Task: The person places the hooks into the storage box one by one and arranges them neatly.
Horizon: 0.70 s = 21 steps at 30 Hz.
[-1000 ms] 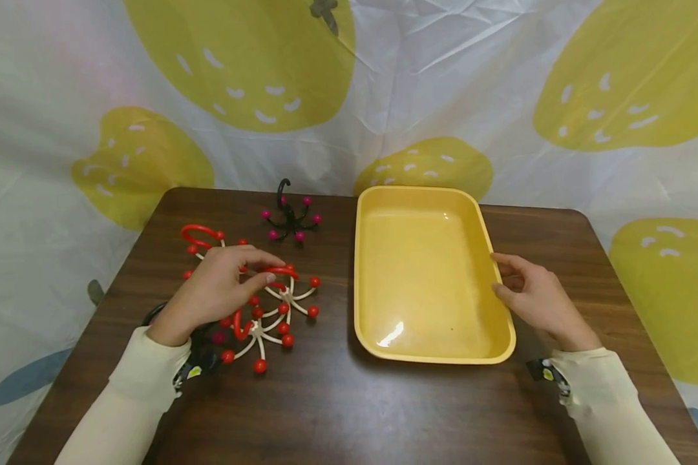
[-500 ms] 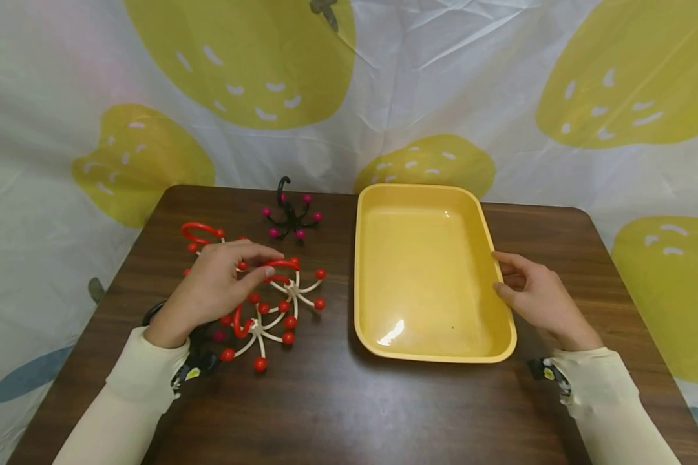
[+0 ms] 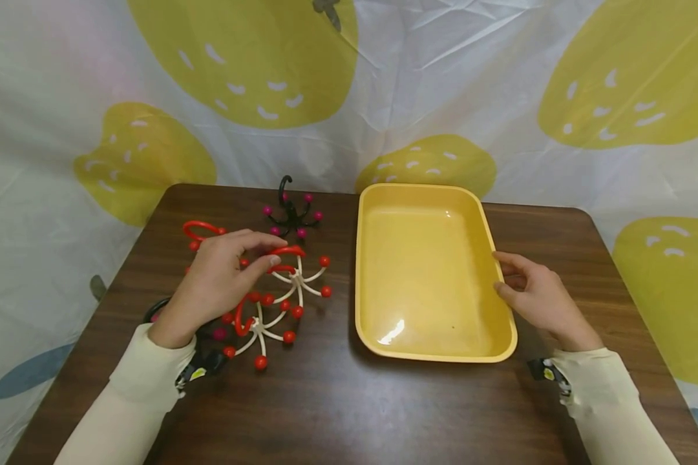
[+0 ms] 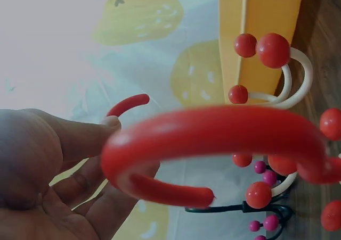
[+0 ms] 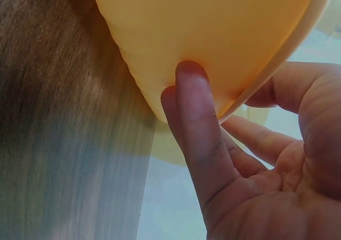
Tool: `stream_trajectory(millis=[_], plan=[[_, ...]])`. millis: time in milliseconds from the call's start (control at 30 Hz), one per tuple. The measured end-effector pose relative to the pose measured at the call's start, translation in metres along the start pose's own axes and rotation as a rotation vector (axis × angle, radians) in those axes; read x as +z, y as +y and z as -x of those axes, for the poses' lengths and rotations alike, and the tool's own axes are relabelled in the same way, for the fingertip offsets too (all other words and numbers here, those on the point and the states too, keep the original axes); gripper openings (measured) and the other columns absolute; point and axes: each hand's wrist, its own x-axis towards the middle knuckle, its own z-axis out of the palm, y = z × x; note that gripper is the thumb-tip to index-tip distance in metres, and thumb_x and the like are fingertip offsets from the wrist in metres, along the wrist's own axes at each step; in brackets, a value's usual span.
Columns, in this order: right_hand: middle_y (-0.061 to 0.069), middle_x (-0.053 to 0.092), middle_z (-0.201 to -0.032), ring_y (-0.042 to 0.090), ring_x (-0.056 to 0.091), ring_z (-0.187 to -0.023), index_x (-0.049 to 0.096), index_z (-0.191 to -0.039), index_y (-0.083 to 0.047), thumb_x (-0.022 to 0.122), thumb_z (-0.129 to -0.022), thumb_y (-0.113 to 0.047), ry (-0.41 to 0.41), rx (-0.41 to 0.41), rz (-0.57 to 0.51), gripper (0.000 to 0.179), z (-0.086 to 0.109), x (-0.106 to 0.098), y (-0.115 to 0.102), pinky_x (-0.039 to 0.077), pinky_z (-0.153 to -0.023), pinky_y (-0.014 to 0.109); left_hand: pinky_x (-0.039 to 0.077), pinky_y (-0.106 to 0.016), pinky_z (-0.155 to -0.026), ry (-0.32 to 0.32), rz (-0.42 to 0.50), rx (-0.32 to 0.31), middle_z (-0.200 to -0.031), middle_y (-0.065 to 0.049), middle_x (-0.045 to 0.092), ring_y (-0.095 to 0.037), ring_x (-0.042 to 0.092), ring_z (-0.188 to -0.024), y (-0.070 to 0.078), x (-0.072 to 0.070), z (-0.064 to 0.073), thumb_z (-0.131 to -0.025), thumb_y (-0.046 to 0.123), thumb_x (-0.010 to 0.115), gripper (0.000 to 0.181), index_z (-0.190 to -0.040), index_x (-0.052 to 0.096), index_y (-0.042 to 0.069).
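Note:
In the head view my left hand (image 3: 221, 278) pinches the red hooked handle of a massager (image 3: 298, 279) with white arms and red ball tips. Just nearer lies a second red-and-white massager (image 3: 258, 327). A third one (image 3: 200, 227), with its red hook showing, is mostly hidden behind the hand. A large red hook (image 4: 213, 136) fills the foreground of the left wrist view. On the right, my right hand (image 3: 532, 290) holds the right wall of a yellow tray (image 3: 430, 357); in the right wrist view fingers (image 5: 196, 112) press its outer side and another digit reaches behind the rim.
A black massager (image 3: 292, 216) with pink balls stands toward the back of the brown table (image 3: 355, 413). Another black one (image 3: 154, 313) is partly covered by the left wrist. A fruit-patterned cloth (image 3: 442, 84) hangs right behind the table.
My left hand has moved a little away and to the right, and the pinched massager has shifted with it, clearer of the nearer one. The right hand and tray stay in place.

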Motion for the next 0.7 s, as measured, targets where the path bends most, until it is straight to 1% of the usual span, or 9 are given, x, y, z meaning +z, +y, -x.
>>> stream_trajectory(millis=[33,67,133,300,433,533,700], plan=[[0.02,0.066,-0.12,0.031,0.07,-0.098,0.046,-0.147,-0.006,0.065,-0.094,-0.015,-0.001,0.002,0.002,0.056,0.0,0.0,0.0,0.055,-0.07,0.018,0.046,-0.03,-0.067,0.002,0.004,0.001,-0.111,0.008,0.072,-0.01,0.057,-0.072,0.001,0.0,0.0,-0.091,0.024,0.074,0.025,-0.116,0.073,0.025],[0.02,0.066,-0.12,0.032,0.07,-0.098,0.046,-0.147,-0.006,0.065,-0.095,-0.015,-0.002,0.004,0.003,0.057,-0.001,0.0,0.0,0.055,-0.07,0.018,0.046,-0.03,-0.066,0.003,0.009,0.001,-0.11,0.008,0.072,-0.01,0.055,-0.07,0.003,-0.001,-0.001,-0.091,0.024,0.074,0.025,-0.116,0.073,0.025],[0.02,0.066,-0.121,0.032,0.07,-0.1,0.045,-0.148,-0.006,0.065,-0.095,-0.016,-0.006,0.01,0.005,0.057,-0.001,0.0,-0.001,0.055,-0.07,0.018,0.046,-0.029,-0.066,0.004,0.018,-0.001,-0.11,0.009,0.072,-0.009,0.056,-0.072,0.006,-0.001,-0.001,-0.091,0.024,0.073,0.025,-0.116,0.073,0.025],[0.021,0.065,-0.123,0.033,0.069,-0.101,0.045,-0.148,-0.006,0.065,-0.095,-0.016,-0.012,0.014,0.005,0.058,-0.002,-0.001,-0.002,0.055,-0.07,0.019,0.043,-0.027,-0.06,0.006,0.018,0.0,-0.11,0.009,0.072,-0.009,0.049,-0.063,0.012,-0.004,-0.003,-0.091,0.024,0.073,0.025,-0.116,0.073,0.024],[0.021,0.065,-0.122,0.033,0.07,-0.1,0.045,-0.148,-0.006,0.065,-0.095,-0.016,-0.011,0.006,-0.004,0.058,-0.003,0.0,-0.002,0.055,-0.069,0.018,0.04,-0.026,-0.055,0.007,-0.002,0.013,-0.101,0.011,0.071,-0.01,0.043,-0.057,0.017,-0.008,-0.007,-0.091,0.025,0.073,0.025,-0.115,0.073,0.023],[0.023,0.065,-0.121,0.034,0.069,-0.1,0.044,-0.148,-0.005,0.065,-0.095,-0.015,-0.015,-0.009,-0.013,0.058,-0.005,0.001,-0.001,0.055,-0.068,0.018,0.039,-0.026,-0.054,0.003,-0.005,0.02,-0.096,0.012,0.069,-0.011,0.043,-0.056,0.021,-0.012,-0.01,-0.091,0.025,0.073,0.025,-0.116,0.073,0.023],[0.024,0.065,-0.121,0.035,0.069,-0.1,0.043,-0.148,-0.004,0.064,-0.095,-0.014,-0.021,-0.015,-0.023,0.058,-0.006,0.0,-0.001,0.055,-0.068,0.018,0.042,-0.027,-0.057,-0.003,0.006,0.041,-0.096,0.012,0.07,-0.011,0.048,-0.059,0.032,-0.017,-0.016,-0.09,0.022,0.074,0.025,-0.115,0.073,0.023]])
